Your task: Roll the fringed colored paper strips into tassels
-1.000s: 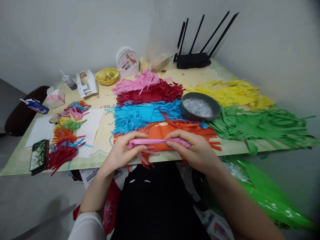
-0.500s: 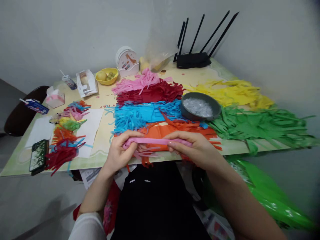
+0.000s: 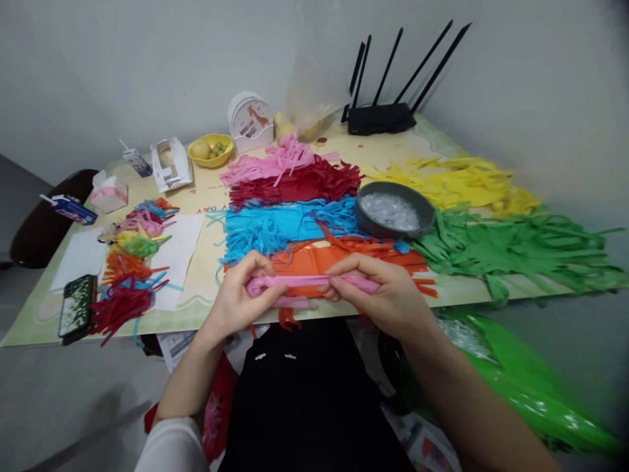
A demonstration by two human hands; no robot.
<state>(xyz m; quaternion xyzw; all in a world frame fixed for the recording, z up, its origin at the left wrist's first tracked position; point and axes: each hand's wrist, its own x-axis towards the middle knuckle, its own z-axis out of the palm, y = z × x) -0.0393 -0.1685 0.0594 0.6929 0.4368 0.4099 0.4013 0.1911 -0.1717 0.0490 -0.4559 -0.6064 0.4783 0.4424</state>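
A pink tissue paper strip (image 3: 307, 281), rolled and twisted, stretches between my two hands above the table's front edge. My left hand (image 3: 240, 295) pinches its left end, and some loose pink fringe hangs below. My right hand (image 3: 378, 295) grips the other end, closed with thumb against fingers. Right behind the hands lies fringed orange paper (image 3: 307, 261). Beyond it are piles of blue fringed paper (image 3: 289, 223), dark red fringed paper (image 3: 295, 183) and pink fringed paper (image 3: 280, 160). A grey bowl (image 3: 425, 226) of small clear pieces rests on the papers.
Yellow fringe (image 3: 457, 180) and green fringe (image 3: 511, 249) spread to the right. Finished-looking multicoloured tassels (image 3: 128, 262) lie at left beside a phone (image 3: 77, 308). A black router (image 3: 381, 119), a yellow fruit bowl (image 3: 211, 160) and a drink carton (image 3: 73, 210) stand farther out.
The pink strip between my hands has become narrower and more twisted. My left fingers have shifted slightly, and the loose fringe below has moved.
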